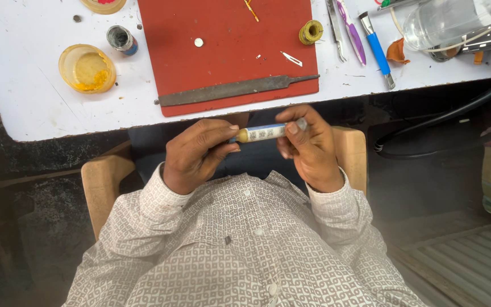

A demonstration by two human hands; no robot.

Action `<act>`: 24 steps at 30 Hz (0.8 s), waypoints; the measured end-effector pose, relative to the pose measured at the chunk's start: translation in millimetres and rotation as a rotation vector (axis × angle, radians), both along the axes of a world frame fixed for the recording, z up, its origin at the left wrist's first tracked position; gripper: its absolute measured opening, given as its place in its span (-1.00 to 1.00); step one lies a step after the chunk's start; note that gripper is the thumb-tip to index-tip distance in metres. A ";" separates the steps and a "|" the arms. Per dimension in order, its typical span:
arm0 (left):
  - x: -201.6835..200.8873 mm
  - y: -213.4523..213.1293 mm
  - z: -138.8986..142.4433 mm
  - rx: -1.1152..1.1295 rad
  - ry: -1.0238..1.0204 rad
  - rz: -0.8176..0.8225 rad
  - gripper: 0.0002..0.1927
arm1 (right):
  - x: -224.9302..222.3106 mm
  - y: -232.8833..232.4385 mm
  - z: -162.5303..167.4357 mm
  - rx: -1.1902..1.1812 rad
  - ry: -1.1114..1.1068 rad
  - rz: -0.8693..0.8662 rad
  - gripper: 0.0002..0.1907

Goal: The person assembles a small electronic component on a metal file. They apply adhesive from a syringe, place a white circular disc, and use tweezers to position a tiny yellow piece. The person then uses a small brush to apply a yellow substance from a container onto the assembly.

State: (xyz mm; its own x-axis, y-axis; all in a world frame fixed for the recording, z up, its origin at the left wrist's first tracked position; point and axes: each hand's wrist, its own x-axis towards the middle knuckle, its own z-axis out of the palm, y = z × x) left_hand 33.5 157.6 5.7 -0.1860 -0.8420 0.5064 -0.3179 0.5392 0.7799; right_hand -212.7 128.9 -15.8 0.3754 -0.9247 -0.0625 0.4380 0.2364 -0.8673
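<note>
White worktable (41, 108) carries a red rectangular mat (228, 51) with a long grey metal file (234, 89); below its edge, left hand (197, 153) and right hand (308, 148) pinch opposite ends of a small labelled tube (265, 133), fingers closed.

a small tube (263, 133) with a white label and a yellow-brown end lies sideways, held at both ends above the lap.

One red mat (228, 45), one metal file (231, 90), two yellow dishes (87, 68) (one cut off), one wire spool (311, 32)
</note>
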 end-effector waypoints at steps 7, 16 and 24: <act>2.5 3.0 -14.2 -0.037 -0.148 0.032 -0.69 | -7.5 -0.2 -9.0 -0.027 -0.005 0.066 -0.79; -1.1 -7.6 -7.1 -0.188 -0.253 0.030 -0.68 | -14.2 -5.9 13.5 -0.100 0.034 0.032 -0.84; -3.0 -12.2 -6.6 -0.224 -0.252 0.011 -0.67 | -20.5 -9.9 24.8 -0.149 0.054 0.077 -0.84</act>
